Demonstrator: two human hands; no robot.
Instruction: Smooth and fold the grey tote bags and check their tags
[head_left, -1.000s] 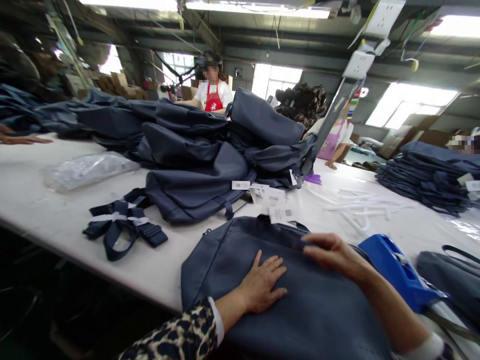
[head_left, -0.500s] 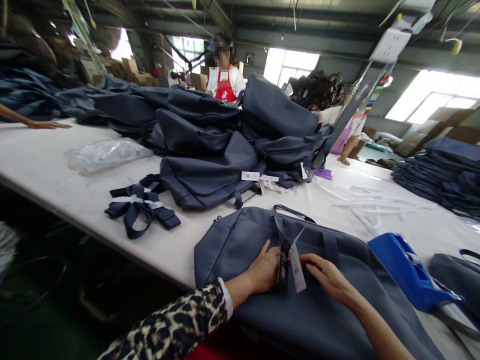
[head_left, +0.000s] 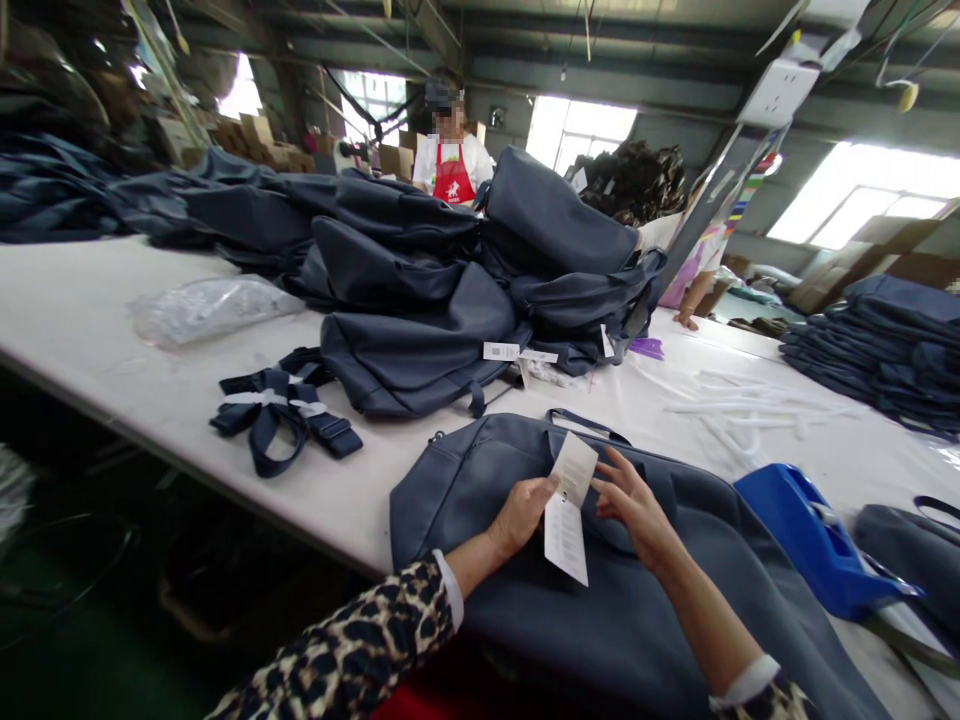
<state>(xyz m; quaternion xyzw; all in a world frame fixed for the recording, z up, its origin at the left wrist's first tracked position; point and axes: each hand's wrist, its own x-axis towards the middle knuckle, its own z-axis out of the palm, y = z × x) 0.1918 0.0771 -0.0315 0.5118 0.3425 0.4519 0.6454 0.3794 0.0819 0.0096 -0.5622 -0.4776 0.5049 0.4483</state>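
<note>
Head view: pinching white printed hang tag [head_left: 566, 540] in left hand [head_left: 519, 516]
Raising it above navy zippered bag [head_left: 637, 615] on white table [head_left: 172, 380], with right hand [head_left: 636, 508] unclenched at tag's edge, cannot tell if touching

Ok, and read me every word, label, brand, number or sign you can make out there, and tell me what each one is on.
No text can be read for certain.
White tag in the left hand: lines of print, too small to read.
Hang tag by the piled bags: a dark code-like mark and faint print, unreadable.
Red apron: a white emblem with tiny lettering beneath, too blurred to read.
</note>
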